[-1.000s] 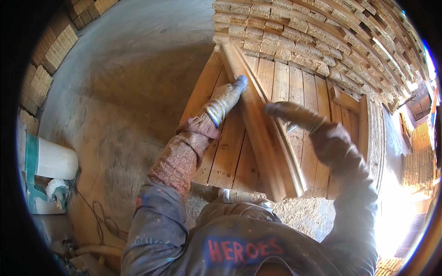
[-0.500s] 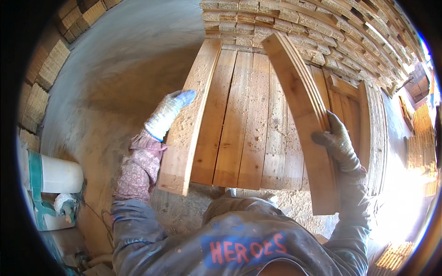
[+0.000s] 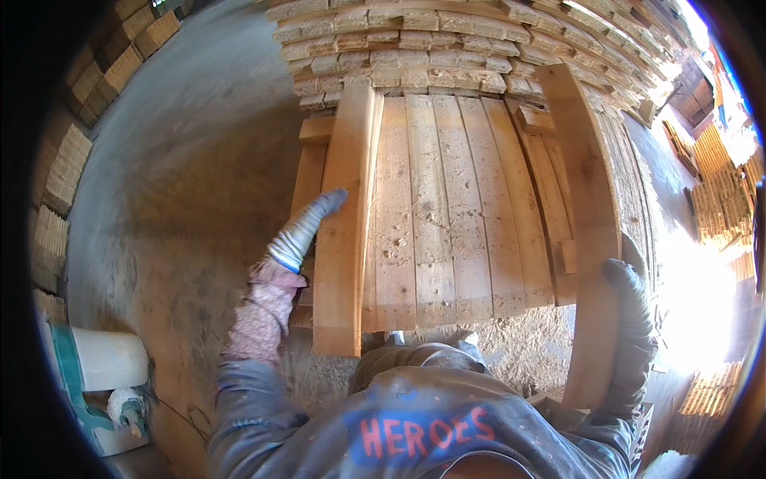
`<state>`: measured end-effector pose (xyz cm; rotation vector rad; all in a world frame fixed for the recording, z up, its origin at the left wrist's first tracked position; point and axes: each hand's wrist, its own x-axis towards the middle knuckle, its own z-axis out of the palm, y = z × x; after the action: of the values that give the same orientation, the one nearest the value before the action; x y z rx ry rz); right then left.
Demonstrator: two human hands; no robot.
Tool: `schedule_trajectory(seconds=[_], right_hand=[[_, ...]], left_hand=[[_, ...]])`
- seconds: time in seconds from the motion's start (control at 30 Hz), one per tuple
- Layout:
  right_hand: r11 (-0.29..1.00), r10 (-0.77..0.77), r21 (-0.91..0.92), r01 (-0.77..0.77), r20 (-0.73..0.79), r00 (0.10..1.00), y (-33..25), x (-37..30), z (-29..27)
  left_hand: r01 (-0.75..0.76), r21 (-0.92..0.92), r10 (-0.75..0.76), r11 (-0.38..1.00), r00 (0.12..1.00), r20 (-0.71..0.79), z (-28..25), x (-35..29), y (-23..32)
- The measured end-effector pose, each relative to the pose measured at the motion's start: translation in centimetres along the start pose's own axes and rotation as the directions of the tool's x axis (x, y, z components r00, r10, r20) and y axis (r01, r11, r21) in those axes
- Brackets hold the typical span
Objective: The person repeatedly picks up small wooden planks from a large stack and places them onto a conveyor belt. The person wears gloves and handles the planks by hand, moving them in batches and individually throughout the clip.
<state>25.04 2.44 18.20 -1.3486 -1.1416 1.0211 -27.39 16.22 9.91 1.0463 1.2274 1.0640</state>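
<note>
My left hand, in a pale work glove, grips the outer edge of a long wooden board, with its thumb over the board's face. This board is tilted, with another board's edge showing along its right side. On the right, my gloved right hand is closed round the outer edge of a second long board, which slants toward me. How many boards are in that grip I cannot tell. Between them lies a layer of planks side by side, strewn with sawdust and chips.
Stacked rough boards rise behind the planks. More board piles stand along the left wall and at the right. A white and green machine with a cable sits at lower left. Sawdust covers the floor near my feet.
The right-hand board has moved right, away from the planks' middle. The left board has tilted to show its smooth face. The view has shifted a little too.
</note>
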Motion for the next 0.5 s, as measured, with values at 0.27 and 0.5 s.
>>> schedule_trajectory(seconds=[0.27, 0.5], right_hand=[[0.978, -0.2, 0.026, 0.209, -0.189, 0.961, -5.1, -3.5, -6.5], [0.944, -0.326, -0.123, 0.307, -0.193, 0.926, -8.9, -2.3, -16.4]], left_hand=[[0.153, -0.119, -0.151, 0.981, 0.988, 0.031, 0.6, 1.0, 0.5], [0.165, -0.114, -0.157, 0.98, 0.985, 0.072, -1.2, 5.0, -7.0]])
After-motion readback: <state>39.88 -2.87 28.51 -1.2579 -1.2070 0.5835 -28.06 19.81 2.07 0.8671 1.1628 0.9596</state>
